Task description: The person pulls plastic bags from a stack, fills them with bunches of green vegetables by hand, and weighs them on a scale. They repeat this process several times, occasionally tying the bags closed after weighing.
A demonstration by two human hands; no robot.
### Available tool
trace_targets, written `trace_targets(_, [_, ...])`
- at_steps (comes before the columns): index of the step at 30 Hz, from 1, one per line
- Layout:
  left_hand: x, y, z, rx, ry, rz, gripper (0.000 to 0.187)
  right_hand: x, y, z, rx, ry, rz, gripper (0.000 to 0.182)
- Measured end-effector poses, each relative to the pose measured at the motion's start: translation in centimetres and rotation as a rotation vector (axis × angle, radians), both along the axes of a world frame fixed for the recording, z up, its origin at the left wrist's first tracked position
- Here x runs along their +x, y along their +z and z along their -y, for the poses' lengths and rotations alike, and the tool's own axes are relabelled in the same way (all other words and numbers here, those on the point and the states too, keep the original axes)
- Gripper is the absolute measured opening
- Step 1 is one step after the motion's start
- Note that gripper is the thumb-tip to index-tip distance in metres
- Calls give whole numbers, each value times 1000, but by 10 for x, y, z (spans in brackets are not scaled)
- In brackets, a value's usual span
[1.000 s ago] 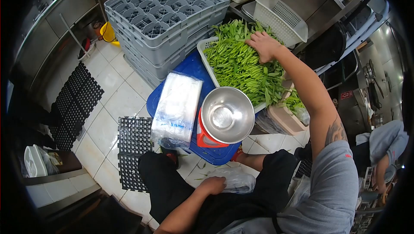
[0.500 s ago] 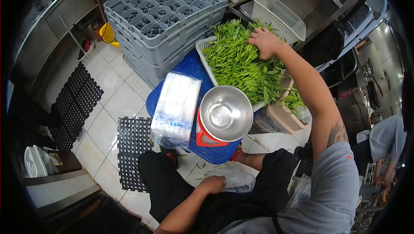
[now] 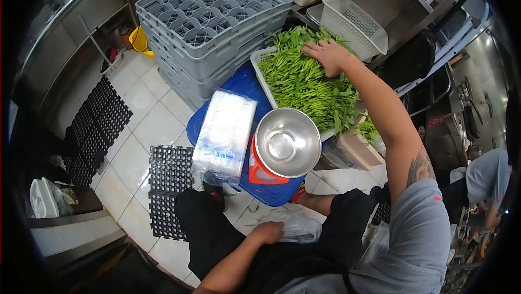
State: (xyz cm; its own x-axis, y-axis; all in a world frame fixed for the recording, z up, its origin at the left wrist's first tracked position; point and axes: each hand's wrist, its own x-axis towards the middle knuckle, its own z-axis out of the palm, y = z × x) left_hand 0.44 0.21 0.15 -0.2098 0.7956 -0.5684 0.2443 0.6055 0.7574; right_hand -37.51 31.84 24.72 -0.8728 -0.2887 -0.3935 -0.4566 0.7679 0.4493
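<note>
Leafy green vegetables, with long cut stems, are heaped in a white perforated basket. On top of the heap, toward its far side, lies my right hand, its fingers stretched out over the leaves. Low over my lap, my left hand is closed on a clear plastic bag. An empty steel bowl sits on a red scale, between the basket and me. Left of the bowl is a flat pack of clear plastic bags.
A blue stool or table top carries the scale. Stacked grey glass racks rise at the back left. A white basket stands behind the greens, and a beige bin to their right. Another person is at far right.
My right hand has shifted slightly left across the greens, with its fingers flatter. My left hand stays on the bag. The view has shifted a little.
</note>
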Motion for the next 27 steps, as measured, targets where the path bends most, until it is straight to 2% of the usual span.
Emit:
trace_targets(3, [0, 1, 1, 2, 10, 5, 34, -11, -10, 3, 65, 19, 24, 115])
trace_targets(6, [-6, 8, 2, -14, 3, 13, 35, -17, -15, 5, 76, 17, 21, 118])
trace_targets(9, [-11, 12, 0, -33, -2, 30, 35, -17, -12, 11, 142, 19, 53, 114])
trace_targets(15, [-11, 16, 0, -32, -11, 33, 35, -19, -28, -8, 45, 219, -30, 98])
trace_targets(18, [-10, 15, 0, -24, -10, 26, 35, -16, -20, 0, 20, 86, 54, 92])
trace_targets(24, [-8, 13, 0, -7, -9, 10, 35, -7, -6, 14, 195, 96, 17, 82])
trace_targets(27, [-6, 12, -1, -3, -7, 6, 35, -1, -1, 4, 85, 205, -83, 77])
